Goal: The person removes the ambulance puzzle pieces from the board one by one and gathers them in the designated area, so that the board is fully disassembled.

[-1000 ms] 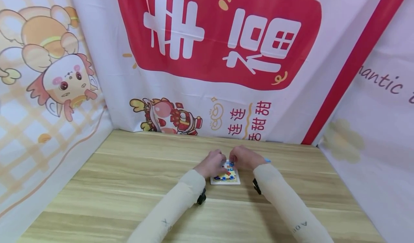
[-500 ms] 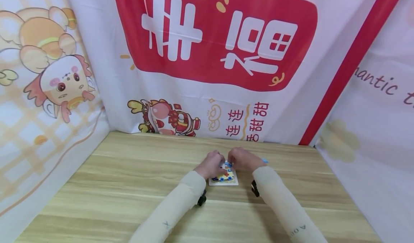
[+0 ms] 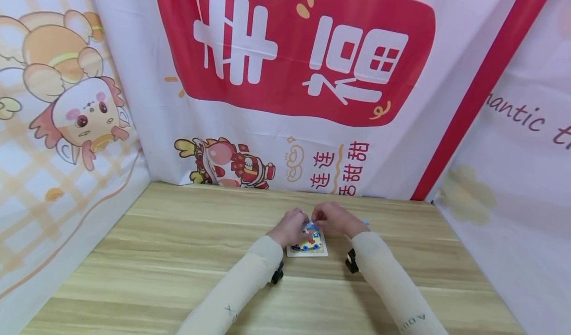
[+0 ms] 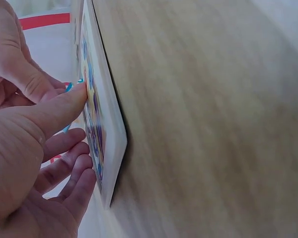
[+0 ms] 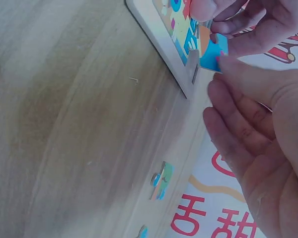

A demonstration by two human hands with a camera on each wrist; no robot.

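A small jigsaw puzzle in a white tray (image 3: pixel 308 254) lies on the table, with a colourful wheeled vehicle picture partly covered by the hands. My left hand (image 3: pixel 292 226) is over its left side. In the left wrist view, the left thumb (image 4: pixel 72 103) touches the picture, and the other fingers are spread loosely by the tray's edge. My right hand (image 3: pixel 333 217) is at the far right corner. Between its thumb and fingers it pinches a blue puzzle piece (image 5: pixel 216 55), tilted against the picture; how far it sits in the tray is hidden.
Loose puzzle pieces lie beyond the right wrist: one green and blue piece (image 5: pixel 163 181) and another blue piece (image 5: pixel 143 231) at the lower edge of the right wrist view. Printed cloth (image 3: pixel 250 107) hangs behind the wooden table (image 3: pixel 187 255) and along both sides.
My right fingertips have shifted slightly left over the tray's far edge, nearer the left hand. The left hand stays in place on the puzzle. The head view has drifted a little.
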